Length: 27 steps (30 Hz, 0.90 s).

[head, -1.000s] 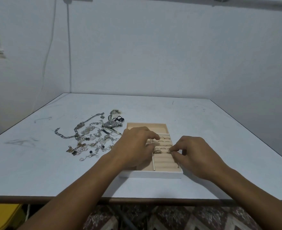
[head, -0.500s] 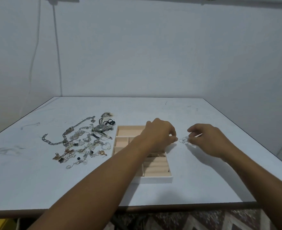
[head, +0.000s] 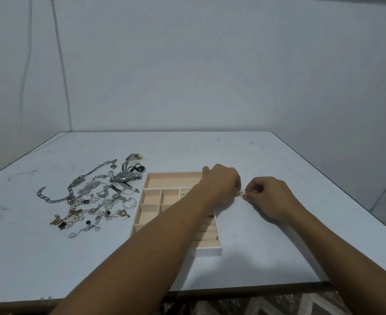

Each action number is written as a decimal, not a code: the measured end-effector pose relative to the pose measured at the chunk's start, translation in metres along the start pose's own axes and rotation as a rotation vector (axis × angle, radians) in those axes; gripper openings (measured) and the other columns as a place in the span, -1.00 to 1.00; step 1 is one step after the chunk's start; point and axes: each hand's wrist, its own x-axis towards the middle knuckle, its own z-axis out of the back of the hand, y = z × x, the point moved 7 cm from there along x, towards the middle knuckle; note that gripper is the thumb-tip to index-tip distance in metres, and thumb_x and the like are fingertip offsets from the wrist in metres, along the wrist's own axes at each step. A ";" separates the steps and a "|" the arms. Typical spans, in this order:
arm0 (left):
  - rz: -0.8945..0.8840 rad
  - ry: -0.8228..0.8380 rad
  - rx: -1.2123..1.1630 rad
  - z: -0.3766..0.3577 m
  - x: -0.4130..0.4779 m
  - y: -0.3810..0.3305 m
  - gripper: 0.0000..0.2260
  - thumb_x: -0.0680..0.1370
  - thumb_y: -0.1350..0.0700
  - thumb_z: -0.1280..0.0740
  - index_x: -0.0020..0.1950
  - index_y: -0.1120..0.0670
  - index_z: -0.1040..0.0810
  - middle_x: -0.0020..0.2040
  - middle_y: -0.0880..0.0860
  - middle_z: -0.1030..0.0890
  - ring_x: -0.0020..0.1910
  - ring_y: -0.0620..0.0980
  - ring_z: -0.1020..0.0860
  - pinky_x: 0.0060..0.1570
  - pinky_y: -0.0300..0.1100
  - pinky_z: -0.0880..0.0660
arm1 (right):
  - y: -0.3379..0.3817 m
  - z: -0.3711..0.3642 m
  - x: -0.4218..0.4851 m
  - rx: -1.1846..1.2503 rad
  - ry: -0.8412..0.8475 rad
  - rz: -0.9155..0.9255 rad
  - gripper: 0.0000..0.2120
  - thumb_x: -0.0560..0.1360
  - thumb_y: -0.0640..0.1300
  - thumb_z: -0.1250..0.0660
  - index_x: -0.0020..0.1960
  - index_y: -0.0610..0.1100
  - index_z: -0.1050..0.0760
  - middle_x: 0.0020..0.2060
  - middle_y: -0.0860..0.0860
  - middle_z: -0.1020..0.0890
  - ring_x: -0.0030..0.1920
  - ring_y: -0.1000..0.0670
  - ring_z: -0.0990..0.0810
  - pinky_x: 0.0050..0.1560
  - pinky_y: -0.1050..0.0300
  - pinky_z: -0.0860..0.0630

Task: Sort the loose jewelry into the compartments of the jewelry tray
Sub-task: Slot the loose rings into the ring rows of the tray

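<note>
A beige jewelry tray [head: 148, 214] with small compartments and ring rolls lies in the middle of the white table. My left forearm crosses over it. To the right of the tray, just above the table, my left hand [head: 222, 185] and my right hand [head: 270, 196] meet, and both pinch a small cluster of thin rings [head: 242, 192] between their fingertips. A pile of loose jewelry [head: 92, 198] lies left of the tray: chains, pearls, earrings and a silver watch [head: 124, 177].
The white table [head: 278, 246] ends in a dark front edge near me and a right edge close to my right arm. A wall stands behind it, with cables hanging at the left.
Both hands left the ring rolls in the tray and moved to the table right of it. They now pinch a small cluster of rings together. The camera view shifted right.
</note>
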 end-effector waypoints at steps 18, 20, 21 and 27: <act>0.021 -0.034 -0.077 0.013 -0.006 0.002 -0.93 0.50 0.13 -0.35 -0.15 0.01 -0.48 0.00 -0.04 -0.61 0.07 0.01 -0.49 0.07 -0.02 -0.20 | -0.003 0.022 -0.017 0.153 -0.052 -0.077 -0.90 0.41 -0.17 -0.46 -0.25 -0.12 -0.56 -0.38 0.00 -0.68 -0.28 0.03 -0.64 -0.27 0.22 -0.44; 0.020 -0.055 -0.110 0.021 -0.010 0.003 -0.89 0.49 0.14 -0.34 -0.19 -0.02 -0.46 -0.01 -0.06 -0.61 0.06 -0.01 -0.49 0.07 -0.03 -0.20 | -0.003 0.023 -0.019 0.177 -0.058 -0.086 -0.91 0.40 -0.17 -0.45 -0.22 -0.12 -0.55 -0.40 0.00 -0.69 -0.29 0.00 -0.64 -0.26 0.20 -0.46; 0.018 -0.063 -0.123 0.025 -0.012 0.004 -0.90 0.50 0.14 -0.34 -0.19 -0.02 -0.46 -0.01 -0.06 -0.61 0.05 -0.02 -0.48 0.08 -0.03 -0.20 | -0.003 0.023 -0.020 0.200 -0.060 -0.094 -0.90 0.40 -0.18 -0.45 -0.20 -0.13 -0.53 -0.41 -0.01 -0.68 -0.31 -0.01 -0.64 -0.26 0.19 -0.46; 0.007 -0.110 -0.203 0.044 -0.030 0.015 -0.97 0.50 0.10 -0.36 -0.13 -0.02 -0.53 -0.27 -0.16 -0.46 -0.10 -0.05 -0.40 0.01 -0.08 -0.21 | 0.008 0.023 -0.028 0.219 -0.028 -0.080 -0.88 0.43 -0.17 -0.43 -0.20 -0.17 -0.50 -0.43 -0.05 -0.68 -0.26 -0.16 -0.66 -0.26 0.14 -0.48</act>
